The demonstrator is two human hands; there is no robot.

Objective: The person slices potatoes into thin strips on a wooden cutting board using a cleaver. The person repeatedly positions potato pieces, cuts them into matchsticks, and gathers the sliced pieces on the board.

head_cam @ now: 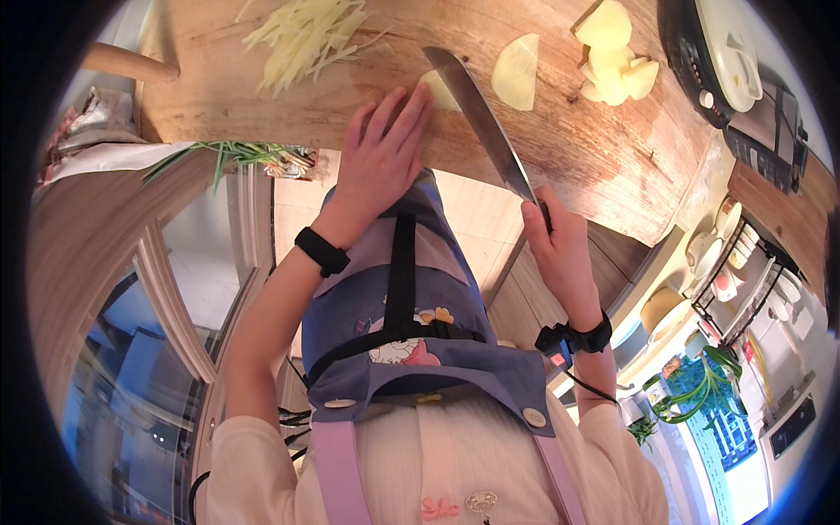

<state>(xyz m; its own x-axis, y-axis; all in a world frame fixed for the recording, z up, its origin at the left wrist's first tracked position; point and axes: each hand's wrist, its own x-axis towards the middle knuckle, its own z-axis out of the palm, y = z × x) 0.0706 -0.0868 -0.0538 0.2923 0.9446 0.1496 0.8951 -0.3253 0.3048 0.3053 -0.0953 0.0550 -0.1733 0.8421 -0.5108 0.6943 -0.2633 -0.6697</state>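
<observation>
My right hand (pixel 558 246) grips the handle of a kitchen knife (pixel 482 125), its long blade slanting up and to the left over a wooden cutting board (pixel 407 141). Partly under the blade lies a pale potato slice (pixel 441 92). The fingertips of my left hand (pixel 387 141) rest at the left edge of that slice, fingers stretched out. A half-round potato slice (pixel 518 72) lies flat to the right of the blade. Farther right is a cluster of overlapping potato slices (pixel 613 62). A heap of potato shreds (pixel 308 39) sits at the board's upper left.
A wooden rod (pixel 128 62) juts over the board's left end. Green stalks (pixel 230 157) hang below its near left edge. An appliance with a pale lid (pixel 728 59) stands at the right, with a black device (pixel 768 131) beside it. Bowls (pixel 705 252) and a rack line the right side.
</observation>
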